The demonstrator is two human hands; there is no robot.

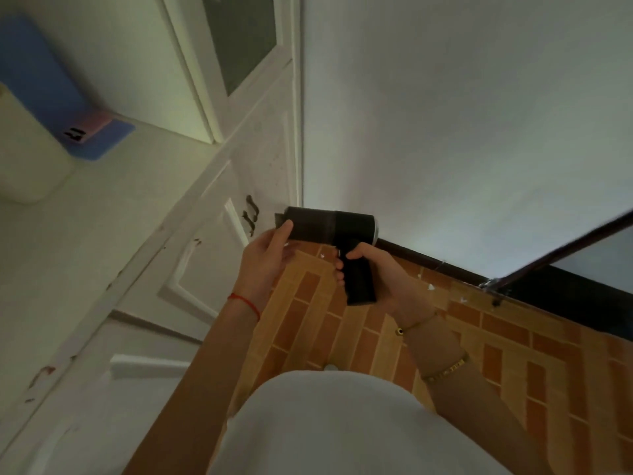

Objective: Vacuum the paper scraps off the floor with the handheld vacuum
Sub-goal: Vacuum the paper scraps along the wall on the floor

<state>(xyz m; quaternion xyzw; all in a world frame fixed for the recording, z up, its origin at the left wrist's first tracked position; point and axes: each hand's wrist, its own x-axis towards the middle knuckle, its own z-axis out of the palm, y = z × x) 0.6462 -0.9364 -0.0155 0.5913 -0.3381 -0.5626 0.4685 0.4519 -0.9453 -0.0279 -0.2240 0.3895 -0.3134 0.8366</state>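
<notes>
A black handheld vacuum (330, 225) is held in the air in front of me, its barrel level and its nozzle end pointing left. My right hand (373, 269) is wrapped around its pistol grip. My left hand (269, 253) holds the nozzle end between thumb and fingers. Small white paper scraps (430, 287) lie scattered on the orange brick-pattern floor (342, 337) near the dark baseboard, a few more to the right and one below the vacuum.
White cabinet doors (205, 255) with dark handles run along the left under a pale countertop holding a blue and pink item (92, 135). A white wall (445, 132) stands ahead. A dark-framed glass panel (582, 262) sits at the right.
</notes>
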